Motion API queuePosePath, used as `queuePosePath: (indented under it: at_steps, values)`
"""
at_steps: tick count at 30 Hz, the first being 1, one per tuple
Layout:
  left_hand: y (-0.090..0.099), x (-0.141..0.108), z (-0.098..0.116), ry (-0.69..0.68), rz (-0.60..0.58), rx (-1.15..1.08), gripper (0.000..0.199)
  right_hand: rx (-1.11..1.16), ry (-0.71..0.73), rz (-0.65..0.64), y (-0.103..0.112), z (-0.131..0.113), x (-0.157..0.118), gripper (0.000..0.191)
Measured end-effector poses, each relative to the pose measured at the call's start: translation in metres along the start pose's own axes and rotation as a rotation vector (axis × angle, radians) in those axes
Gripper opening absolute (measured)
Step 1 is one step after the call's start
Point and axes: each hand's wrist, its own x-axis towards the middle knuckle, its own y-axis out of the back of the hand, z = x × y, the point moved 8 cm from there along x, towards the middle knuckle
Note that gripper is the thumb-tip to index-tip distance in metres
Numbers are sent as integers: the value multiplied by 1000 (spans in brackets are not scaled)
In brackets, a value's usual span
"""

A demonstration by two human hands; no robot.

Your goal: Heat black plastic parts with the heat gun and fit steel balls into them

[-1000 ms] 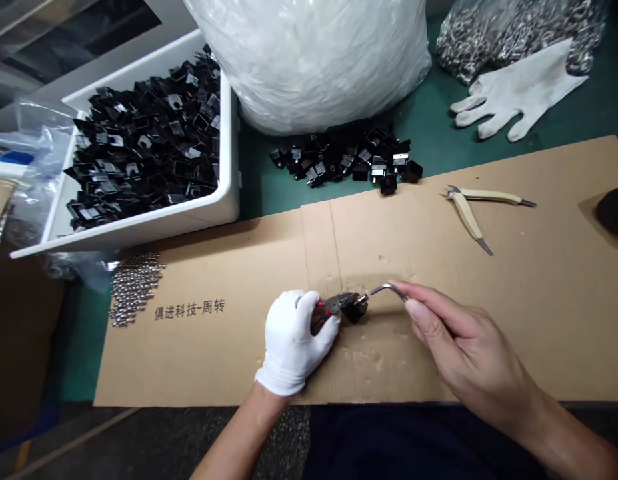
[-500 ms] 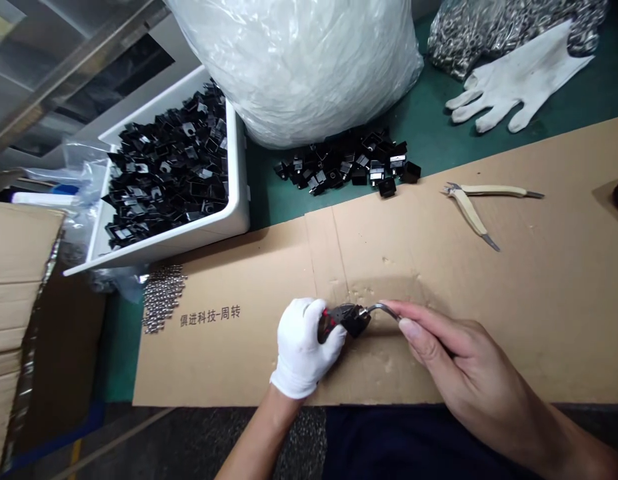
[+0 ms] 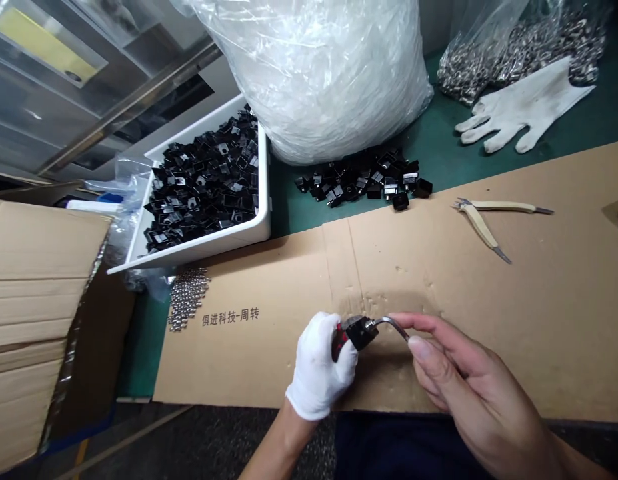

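Note:
My left hand (image 3: 323,367), in a white glove, is closed around a red-handled tool (image 3: 341,339), mostly hidden by the fingers. A black part (image 3: 361,332) sits at the tool's end, just past my gloved thumb and forefinger. My bare right hand (image 3: 463,373) pinches a bent metal rod (image 3: 393,323) between thumb and forefinger. The rod's far end meets a small silvery piece (image 3: 371,325) on the black part. Both hands are over the cardboard sheet (image 3: 289,273).
A white bin (image 3: 263,187) holds many black parts, with a loose pile (image 3: 363,179) beside it. Metal pieces (image 3: 187,299) lie at left. Cream-handled pliers (image 3: 481,220), a white glove (image 3: 529,110), a big plastic bag (image 3: 329,80) and a bag of metal parts (image 3: 523,53) lie farther back.
The whole view has shifted, so the bin and cardboard appear farther right. The black part shows more clearly, and the bent rod has turned slightly in my right hand.

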Motion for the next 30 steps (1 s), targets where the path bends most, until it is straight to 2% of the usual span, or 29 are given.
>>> queuePosePath:
  at_steps: [4,10,20,25,30]
  values:
    - [-3,-5,7,111,-15,-106,14,92,-36,57,-1,4,-3,36]
    - [-7,-13,14,210,26,-153,15,170,-26,34,-11,5,-5,36]
    - [-5,-14,21,243,170,-99,22,79,136,68,-14,1,5,30]
    - [-3,-11,22,259,221,-77,25,97,156,98,-17,8,8,29]
    - [-10,-12,27,346,214,-148,24,125,202,200,-22,9,16,24]
